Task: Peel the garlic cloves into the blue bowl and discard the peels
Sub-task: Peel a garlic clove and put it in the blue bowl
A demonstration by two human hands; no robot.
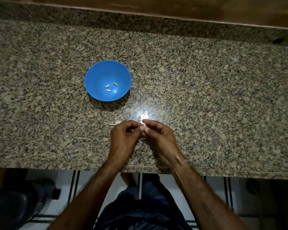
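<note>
Your left hand (123,135) and right hand (158,135), fingers curled, pinch one garlic clove (144,125) together. Its long axis runs near to far.

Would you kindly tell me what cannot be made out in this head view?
- Garlic clove, head view: largely covered by left hand and right hand; remaining peel unclear.
- Pale bits on the countertop: too small, cloves or peels.
- Dark object lower left: dim, cut off by the frame edge.

Left hand (123,135) and right hand (160,135) pinch a garlic clove (144,125) near the blue bowl (96,75).
</note>
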